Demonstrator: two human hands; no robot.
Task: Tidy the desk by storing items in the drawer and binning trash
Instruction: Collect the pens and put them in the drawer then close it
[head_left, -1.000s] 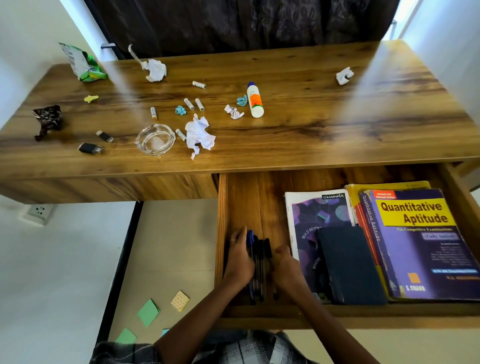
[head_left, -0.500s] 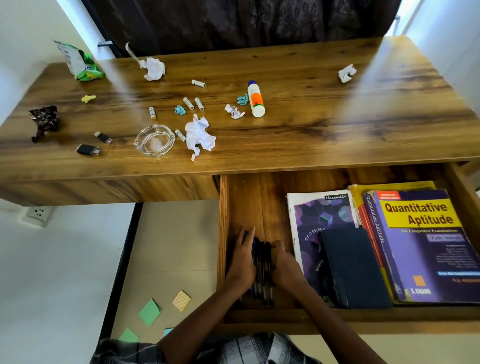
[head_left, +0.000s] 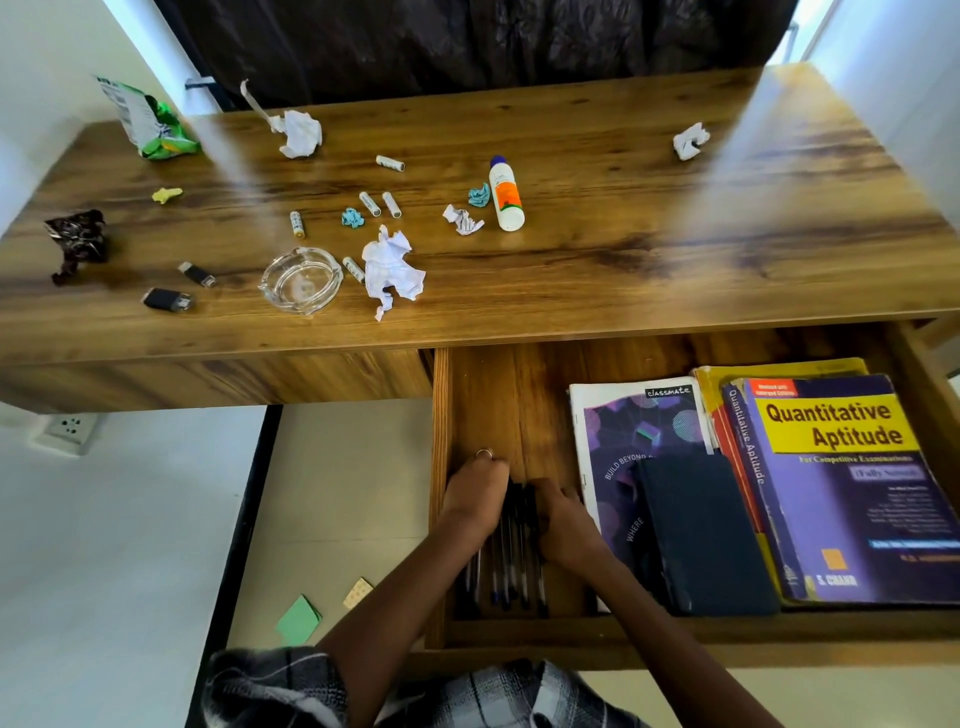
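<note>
The wooden drawer under the desk stands pulled out. At its left end lies a bundle of several dark pens. My left hand and my right hand flank the bundle, fingers curled in against it; the pens' upper ends are hidden between the hands. A classmate notebook, a dark blue diary and a Quantitative Aptitude book fill the drawer's right side.
On the desk lie a glue bottle, a glass ashtray, several batteries, two USB sticks, crumpled papers, a green packet and a dark wrapper. Sticky notes lie on the floor.
Both hands have drawn the pens a little toward the drawer's front. My left hand's fingers, straight before, have curled in against the bundle.
</note>
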